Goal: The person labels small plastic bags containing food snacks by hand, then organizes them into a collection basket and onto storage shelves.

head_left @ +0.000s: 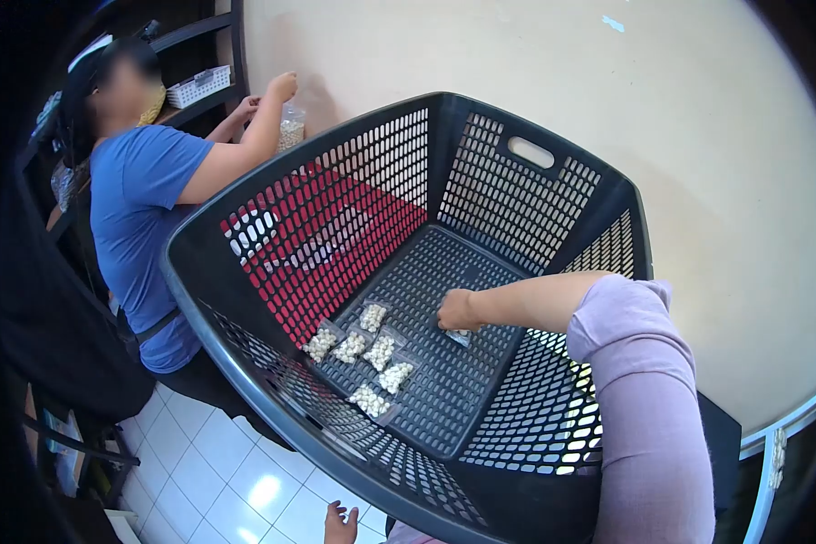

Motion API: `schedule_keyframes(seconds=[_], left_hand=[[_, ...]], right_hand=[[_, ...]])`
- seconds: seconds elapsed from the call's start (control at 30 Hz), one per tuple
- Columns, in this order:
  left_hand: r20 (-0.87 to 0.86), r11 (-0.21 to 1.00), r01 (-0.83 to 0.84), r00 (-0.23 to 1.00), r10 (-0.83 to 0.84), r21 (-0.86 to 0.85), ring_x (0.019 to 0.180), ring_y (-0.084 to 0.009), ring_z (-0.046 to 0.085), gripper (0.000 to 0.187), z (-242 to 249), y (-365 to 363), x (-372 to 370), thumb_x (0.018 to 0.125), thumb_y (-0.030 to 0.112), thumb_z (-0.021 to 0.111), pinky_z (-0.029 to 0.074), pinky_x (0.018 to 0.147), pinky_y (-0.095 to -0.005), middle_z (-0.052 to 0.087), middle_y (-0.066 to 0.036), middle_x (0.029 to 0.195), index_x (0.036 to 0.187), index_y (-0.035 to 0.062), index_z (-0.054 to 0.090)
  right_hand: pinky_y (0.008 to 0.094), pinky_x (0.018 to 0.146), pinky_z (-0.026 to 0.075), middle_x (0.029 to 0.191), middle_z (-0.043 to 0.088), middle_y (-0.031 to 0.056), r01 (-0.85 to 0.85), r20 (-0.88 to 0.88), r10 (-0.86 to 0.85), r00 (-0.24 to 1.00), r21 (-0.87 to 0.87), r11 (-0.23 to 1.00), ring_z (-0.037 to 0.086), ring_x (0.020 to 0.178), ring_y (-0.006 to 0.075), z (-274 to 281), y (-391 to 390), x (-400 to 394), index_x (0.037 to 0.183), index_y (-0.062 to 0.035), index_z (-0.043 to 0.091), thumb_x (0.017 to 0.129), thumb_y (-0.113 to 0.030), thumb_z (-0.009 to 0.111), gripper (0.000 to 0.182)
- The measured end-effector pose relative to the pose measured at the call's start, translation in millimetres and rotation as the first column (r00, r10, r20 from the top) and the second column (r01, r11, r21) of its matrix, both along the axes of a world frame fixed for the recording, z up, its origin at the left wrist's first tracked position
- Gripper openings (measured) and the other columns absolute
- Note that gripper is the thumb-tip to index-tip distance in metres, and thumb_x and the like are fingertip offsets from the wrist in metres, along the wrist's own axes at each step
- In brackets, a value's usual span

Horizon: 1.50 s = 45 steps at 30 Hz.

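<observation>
My right hand [460,310] reaches down into a large black plastic basket [444,503], fingers closed on a small clear bag [460,337]. Most of that bag is hidden under the hand. Toward the left side of the basket floor lie several small clear bags [382,353] filled with whitish, nut-like pieces. One of them, the nearest bag [369,401], rests by the near wall. Outside the basket, low in the picture, my left hand [340,524] is partly cut off; its fingers are apart and nothing shows in them.
A co-worker in a blue T-shirt [145,236] stands at the left, hands up by a larger clear bag [291,129] of pale pieces. Red material [335,213] shows through the basket's mesh. Behind are dark shelves with a white basket [199,86]. White tiles [208,462] cover the floor.
</observation>
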<state>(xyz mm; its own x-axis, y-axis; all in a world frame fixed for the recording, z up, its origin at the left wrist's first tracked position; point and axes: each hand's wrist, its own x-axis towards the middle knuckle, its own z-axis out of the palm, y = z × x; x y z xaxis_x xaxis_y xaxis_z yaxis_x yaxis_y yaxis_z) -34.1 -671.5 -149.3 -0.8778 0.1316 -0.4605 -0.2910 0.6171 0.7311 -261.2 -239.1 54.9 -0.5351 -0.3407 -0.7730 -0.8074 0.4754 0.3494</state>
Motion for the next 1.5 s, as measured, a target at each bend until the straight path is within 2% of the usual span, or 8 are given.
schedule_keyframes(seconds=[0.3,0.47,0.67,0.77,1.0,1.07,1.37,1.5], left_hand=[[0.103,0.896,0.213,0.957,-0.272,0.389,0.088,-0.0258,0.054,0.048,4,10,-8,0.081,0.028,0.057,0.044,0.073,-0.0322,0.053,-0.015,0.104,0.117,0.0016,0.038],[0.178,0.783,0.431,0.815,-0.551,0.449,0.093,-0.0229,0.052,0.045,62,39,-24,0.083,0.025,0.054,0.042,0.078,-0.0309,0.052,-0.014,0.107,0.117,0.0005,0.038],[0.189,0.654,0.618,0.647,-0.738,0.437,0.099,-0.0194,0.049,0.042,99,101,-8,0.086,0.022,0.050,0.039,0.084,-0.0293,0.051,-0.013,0.111,0.118,-0.0008,0.037],[0.204,0.582,0.664,0.560,-0.803,0.469,0.102,-0.0177,0.048,0.040,115,129,1,0.087,0.020,0.049,0.038,0.087,-0.0285,0.051,-0.012,0.112,0.119,-0.0015,0.037],[0.267,0.434,0.627,0.346,-0.899,0.647,0.100,-0.0136,0.046,0.038,156,213,24,0.088,0.014,0.046,0.039,0.085,-0.0280,0.047,-0.012,0.114,0.121,0.0002,0.034],[0.030,0.257,0.606,0.358,-0.933,0.753,0.101,-0.0149,0.046,0.038,166,247,29,0.087,0.013,0.047,0.038,0.086,-0.0291,0.047,-0.011,0.112,0.121,-0.0002,0.034],[-0.434,0.150,0.688,0.596,-0.676,0.710,0.095,-0.0157,0.049,0.038,224,426,89,0.083,0.012,0.050,0.043,0.077,-0.0284,0.048,-0.010,0.109,0.117,0.0003,0.036],[-0.313,0.192,0.574,0.662,-0.680,0.796,0.089,-0.0113,0.052,0.032,235,453,109,0.083,0.005,0.053,0.045,0.071,-0.0232,0.052,-0.009,0.100,0.110,-0.0010,0.038]], right_hand=[[0.0393,0.069,0.049,0.088,0.061,0.0131,0.283,-0.121,-0.327,0.937,-0.286,0.916,0.060,0.080,0.0297,83,-9,-34,0.089,-0.0074,0.058,0.061,-0.026,0.066,0.034],[0.0398,0.067,0.047,0.082,0.057,0.0186,-0.155,-0.487,-0.404,0.774,-0.766,0.624,0.057,0.077,0.0331,247,-29,-13,0.085,0.0000,0.055,0.072,-0.024,0.056,0.027],[0.0293,0.056,0.045,0.068,0.059,0.0110,-0.743,-0.735,-0.463,0.495,-0.634,0.213,0.058,0.062,0.0202,310,36,118,0.088,-0.0022,0.058,0.072,-0.028,0.065,0.031],[0.0261,0.061,0.045,0.074,0.060,0.0094,-0.730,-0.728,-0.583,0.360,-0.609,0.310,0.058,0.067,0.0169,296,73,218,0.092,-0.0013,0.057,0.074,-0.024,0.064,0.029],[0.0254,0.074,0.043,0.087,0.058,0.0092,-0.565,-0.008,-0.981,0.196,-0.818,-0.106,0.055,0.084,0.0133,149,144,389,0.106,0.0024,0.048,0.078,-0.008,0.059,0.032],[0.0256,0.074,0.043,0.089,0.056,0.0101,-0.546,0.120,-0.978,0.170,-0.815,-0.195,0.055,0.081,0.0137,109,143,417,0.108,0.0040,0.045,0.078,-0.003,0.056,0.032],[0.0259,0.072,0.044,0.084,0.061,0.0092,-0.573,0.467,-0.868,0.168,-0.671,-0.471,0.058,0.079,0.0145,41,100,440,0.096,0.0010,0.053,0.072,-0.009,0.066,0.029],[0.0249,0.067,0.041,0.083,0.060,0.0078,-0.601,0.475,-0.865,0.165,-0.647,-0.469,0.054,0.074,0.0132,38,102,439,0.092,-0.0006,0.056,0.074,-0.015,0.064,0.025]])
